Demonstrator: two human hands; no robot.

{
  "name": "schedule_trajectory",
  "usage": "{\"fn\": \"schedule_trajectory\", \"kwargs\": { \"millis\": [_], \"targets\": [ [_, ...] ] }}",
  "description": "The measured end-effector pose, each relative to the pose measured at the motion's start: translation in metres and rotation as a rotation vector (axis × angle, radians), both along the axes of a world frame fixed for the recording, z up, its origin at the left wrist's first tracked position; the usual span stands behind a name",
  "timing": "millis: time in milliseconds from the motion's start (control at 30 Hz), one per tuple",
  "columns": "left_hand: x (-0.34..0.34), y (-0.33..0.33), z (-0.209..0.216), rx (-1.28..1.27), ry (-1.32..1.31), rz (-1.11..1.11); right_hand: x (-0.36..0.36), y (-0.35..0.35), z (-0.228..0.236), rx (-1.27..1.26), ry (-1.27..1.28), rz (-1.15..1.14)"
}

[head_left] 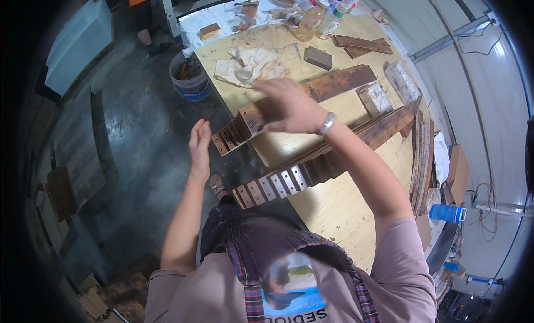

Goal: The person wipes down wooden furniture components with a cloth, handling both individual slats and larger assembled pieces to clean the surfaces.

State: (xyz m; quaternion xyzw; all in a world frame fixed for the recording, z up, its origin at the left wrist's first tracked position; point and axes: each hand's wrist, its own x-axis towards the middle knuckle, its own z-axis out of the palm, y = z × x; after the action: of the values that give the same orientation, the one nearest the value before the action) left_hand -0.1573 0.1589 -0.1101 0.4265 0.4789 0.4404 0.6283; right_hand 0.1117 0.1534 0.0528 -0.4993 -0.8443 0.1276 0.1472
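the right hand (293,107), with a silver metal band (327,124) at its wrist, lies over a long stack of dark brown wooden strips with stepped, drilled ends (342,82); its grip is wide, the thumb parted from the fingers across the stack, and whether it touches the wood cannot be told. the left hand (200,144) is raised just beside the stack's stepped end, its grip wide, the fingers nearly straight. the stack rests aslant on a pale yellow wooden desk (334,211), its stepped end projecting past the left edge. nearer the body, a second stack of brown, drilled wooden strips (317,168) runs roughly parallel and passes beneath the right forearm (370,170). beyond the first stack lie a crumpled, stained white cloth (261,66) and a grey-brown rectangular block (318,58). a speckled white block (375,99) sits between the two stacks. a round, pale bucket (189,88) stands left of the desk.
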Motion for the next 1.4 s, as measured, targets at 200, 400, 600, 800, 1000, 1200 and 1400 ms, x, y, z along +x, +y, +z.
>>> {"fn": "schedule_trajectory", "kwargs": {
  "millis": [200, 400, 600, 800, 1000, 1200, 1400],
  "targets": [
    [0.0, 0.0, -0.041, -0.414, -0.348, 0.169, 0.037, -0.015, 0.007, -0.003, -0.108, -0.113],
    [0.052, 0.009, -0.034, -0.479, -0.314, 0.351, 0.025, 0.006, -0.012, -0.133, -0.209, -0.04],
    [0.059, 0.01, -0.028, -0.445, -0.319, 0.272, 0.024, 0.002, -0.036, 0.072, -0.279, -0.141],
    [0.047, 0.012, -0.028, -0.457, -0.394, 0.143, 0.041, 0.003, -0.021, 0.024, 0.093, -0.123],
    [0.041, 0.015, -0.027, -0.509, -0.399, 0.044, 0.173, 0.005, -0.007, 0.074, 0.735, -0.867],
    [0.039, 0.019, -0.035, -0.576, -0.438, -0.065, 0.291, -0.015, -0.024, 0.127, 1.039, -1.427],
    [0.024, 0.022, -0.037, -0.608, -0.44, -0.046, 0.319, 0.017, -0.05, 0.036, 0.945, -1.4]
  ]
}}
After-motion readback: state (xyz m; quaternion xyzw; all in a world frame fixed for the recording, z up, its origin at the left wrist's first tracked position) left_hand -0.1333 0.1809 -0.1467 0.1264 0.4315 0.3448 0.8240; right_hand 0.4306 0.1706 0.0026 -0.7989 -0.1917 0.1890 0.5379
